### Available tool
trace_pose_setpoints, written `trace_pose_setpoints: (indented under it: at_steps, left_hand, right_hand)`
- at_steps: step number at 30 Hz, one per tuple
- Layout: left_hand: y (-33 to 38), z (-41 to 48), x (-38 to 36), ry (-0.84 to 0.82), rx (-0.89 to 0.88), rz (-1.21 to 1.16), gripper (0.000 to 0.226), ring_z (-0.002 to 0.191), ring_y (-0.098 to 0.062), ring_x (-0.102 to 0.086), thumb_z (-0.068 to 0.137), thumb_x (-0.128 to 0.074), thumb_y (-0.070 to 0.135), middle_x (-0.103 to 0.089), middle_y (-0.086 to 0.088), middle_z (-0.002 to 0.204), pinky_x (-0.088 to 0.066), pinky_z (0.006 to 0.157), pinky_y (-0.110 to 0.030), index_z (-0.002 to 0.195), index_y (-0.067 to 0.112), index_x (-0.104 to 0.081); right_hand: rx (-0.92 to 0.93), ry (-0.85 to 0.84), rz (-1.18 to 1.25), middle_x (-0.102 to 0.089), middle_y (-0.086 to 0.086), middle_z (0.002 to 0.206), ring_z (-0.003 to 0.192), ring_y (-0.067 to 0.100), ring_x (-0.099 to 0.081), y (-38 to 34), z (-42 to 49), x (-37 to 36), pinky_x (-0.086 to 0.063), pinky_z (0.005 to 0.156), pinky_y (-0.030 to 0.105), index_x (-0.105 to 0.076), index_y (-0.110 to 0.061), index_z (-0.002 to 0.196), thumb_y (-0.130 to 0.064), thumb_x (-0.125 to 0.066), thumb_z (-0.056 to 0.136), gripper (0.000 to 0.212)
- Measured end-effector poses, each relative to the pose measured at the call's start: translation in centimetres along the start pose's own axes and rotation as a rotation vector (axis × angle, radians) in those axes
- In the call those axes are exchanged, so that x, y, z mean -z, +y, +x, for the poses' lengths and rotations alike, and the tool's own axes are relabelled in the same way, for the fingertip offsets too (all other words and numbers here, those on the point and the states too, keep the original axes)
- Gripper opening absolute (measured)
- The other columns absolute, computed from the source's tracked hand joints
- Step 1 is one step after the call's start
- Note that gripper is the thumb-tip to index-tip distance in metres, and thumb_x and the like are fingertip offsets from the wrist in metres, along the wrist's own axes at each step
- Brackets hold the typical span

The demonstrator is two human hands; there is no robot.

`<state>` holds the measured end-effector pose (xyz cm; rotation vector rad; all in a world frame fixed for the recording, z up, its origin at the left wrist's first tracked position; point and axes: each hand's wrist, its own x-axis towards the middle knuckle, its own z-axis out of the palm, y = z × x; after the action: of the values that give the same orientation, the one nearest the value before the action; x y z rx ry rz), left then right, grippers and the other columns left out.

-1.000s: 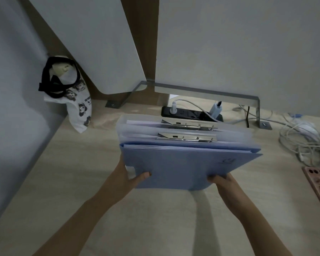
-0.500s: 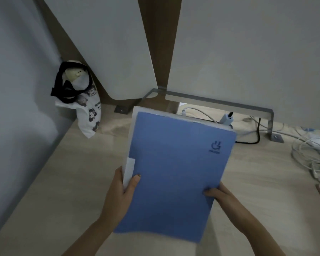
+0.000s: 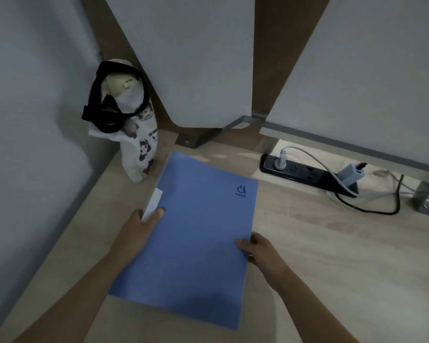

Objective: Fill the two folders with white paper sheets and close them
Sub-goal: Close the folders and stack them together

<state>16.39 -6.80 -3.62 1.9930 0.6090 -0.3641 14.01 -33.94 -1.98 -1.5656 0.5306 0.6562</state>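
Blue folder (image 3: pixel 196 233), closed, seen from above in the head view with its front cover facing up. It is turned so that its spine runs from near left to far centre. A small dark logo (image 3: pixel 241 190) is printed at the far right corner of the cover. A white tab (image 3: pixel 154 204) projects from the spine edge on the left.

The left hand (image 3: pixel 140 229) takes the spine edge just near of the tab. Its thumb (image 3: pixel 159 212) lies on top of the cover and the other fingers are hidden beneath, so the grip holds the folder. The right hand (image 3: pixel 263 251) takes the opposite, open edge. Its thumb (image 3: pixel 243 243) is on the cover and the fingers are below, so this grip also holds the folder.

The folder is over the left part of the pale wood surface (image 3: pixel 332 256); whether it rests on the surface or is held just above cannot be told. Only one cover shows, and no loose sheets are visible.

At far left a printed white bag (image 3: pixel 139 149) with a black strap (image 3: pixel 104 112) stands close to the folder's far corner. At far right, apart from the folder, lies a black power strip (image 3: pixel 300 170) carrying a white plug (image 3: pixel 280 162) and a grey-blue charger (image 3: pixel 351 174). A black cable (image 3: pixel 372 209) loops across the surface beside it. A metal bracket (image 3: pixel 344 147) runs behind the strip.
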Motion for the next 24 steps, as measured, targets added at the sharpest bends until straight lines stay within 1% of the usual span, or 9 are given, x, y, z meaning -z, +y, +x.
trace_pose_setpoints:
  at_steps: [4, 6, 7, 9, 11, 14, 18, 22, 24]
  left_hand:
    - [0.8, 2.5, 0.1, 0.011, 0.025, -0.064, 0.05, 0.086, -0.021, -0.061, 0.083, -0.058, 0.049, -0.06, -0.002, 0.1, -0.049, 0.076, -0.039, 0.114, 0.012, -0.046]
    - [1.5, 3.6, 0.1, 0.012, 0.008, -0.07, 0.045, 0.081, -0.017, -0.059, 0.085, -0.058, 0.046, -0.057, 0.001, 0.095, -0.048, 0.075, -0.039, 0.113, 0.015, -0.043]
    - [1.8, 4.1, 0.1, 0.01, 0.004, -0.067, 0.043, 0.08, -0.017, -0.059, 0.085, -0.058, 0.045, -0.056, 0.002, 0.092, -0.048, 0.077, -0.04, 0.111, 0.015, -0.042]
    - [2.4, 5.0, 0.2, 0.021, -0.014, -0.066, 0.039, 0.084, -0.022, -0.059, 0.085, -0.058, 0.045, -0.055, 0.004, 0.089, -0.047, 0.082, -0.043, 0.108, 0.017, -0.042]
    - [2.7, 5.7, 0.2, 0.036, -0.018, -0.07, 0.039, 0.091, -0.025, -0.059, 0.084, -0.059, 0.045, -0.057, 0.002, 0.093, -0.047, 0.085, -0.042, 0.108, 0.019, -0.042]
    - [2.4, 6.4, 0.0, 0.061, -0.026, -0.045, 0.043, 0.096, -0.027, -0.059, 0.083, -0.06, 0.049, -0.059, -0.005, 0.103, -0.046, 0.086, -0.042, 0.106, 0.015, -0.046]
    - [1.6, 7.0, 0.1, 0.194, -0.102, 0.248, 0.052, 0.121, -0.031, -0.038, 0.081, -0.059, 0.052, -0.047, -0.013, 0.126, -0.03, 0.103, -0.041, 0.115, 0.014, -0.053]
    - [1.3, 4.3, 1.1, 0.041, -0.188, 0.038, 0.076, 0.125, -0.016, -0.04, 0.073, -0.071, 0.045, -0.028, 0.003, 0.138, -0.038, 0.104, -0.038, 0.137, 0.03, -0.033]
    - [0.5, 2.0, 1.7, -0.106, -0.25, 0.119, 0.103, 0.131, -0.007, -0.027, 0.063, -0.076, 0.05, -0.016, 0.015, 0.143, -0.031, 0.109, -0.036, 0.144, 0.038, -0.012]
  right_hand:
    - [0.005, 0.078, 0.034, -0.066, 0.007, 0.112, 0.095, 0.019, -0.064, -1.2, 2.3, -1.4, -0.052, 0.075, 0.027, -0.059, -0.008, 0.113, -0.014, -0.06, 0.087, 0.026]
    - [0.032, 0.092, 0.03, -0.067, 0.001, 0.098, 0.086, 0.015, -0.063, -1.9, 3.2, -1.6, -0.05, 0.071, 0.025, -0.061, -0.015, 0.095, -0.011, -0.057, 0.089, 0.008]
    - [0.048, 0.106, 0.031, -0.065, -0.002, 0.091, 0.08, 0.011, -0.062, -2.1, 3.7, -1.7, -0.049, 0.067, 0.022, -0.06, -0.018, 0.087, -0.01, -0.055, 0.09, 0.009]
    - [0.057, 0.158, 0.019, -0.065, 0.0, 0.092, 0.079, 0.011, -0.061, -2.6, 4.7, -2.0, -0.047, 0.062, 0.02, -0.06, -0.013, 0.093, -0.011, -0.053, 0.091, 0.007]
    - [0.06, 0.218, -0.017, -0.063, 0.007, 0.109, 0.091, 0.02, -0.062, -2.6, 5.7, -2.4, -0.053, 0.072, 0.03, -0.054, -0.006, 0.113, -0.015, -0.054, 0.09, 0.024]
    - [0.044, 0.287, -0.052, -0.06, 0.011, 0.117, 0.104, 0.029, -0.059, -2.1, 6.8, -2.7, -0.049, 0.092, 0.047, -0.05, -0.007, 0.121, -0.018, -0.056, 0.088, 0.035]
    - [0.095, 0.331, -0.186, -0.048, 0.01, 0.127, 0.108, 0.028, -0.054, -1.9, 6.8, -2.8, -0.045, 0.099, 0.046, -0.047, -0.021, 0.129, -0.027, -0.06, 0.084, 0.047]
    - [0.224, 0.259, -0.332, -0.018, 0.004, 0.144, 0.131, 0.022, -0.031, -1.9, 3.4, -2.8, -0.034, 0.108, 0.041, -0.011, -0.023, 0.146, -0.036, -0.069, 0.078, 0.09]
    - [0.373, 0.141, -0.558, 0.0, -0.002, 0.152, 0.141, 0.016, -0.01, -1.3, 0.6, -3.7, -0.025, 0.111, 0.039, 0.001, -0.031, 0.146, -0.048, -0.07, 0.071, 0.105]
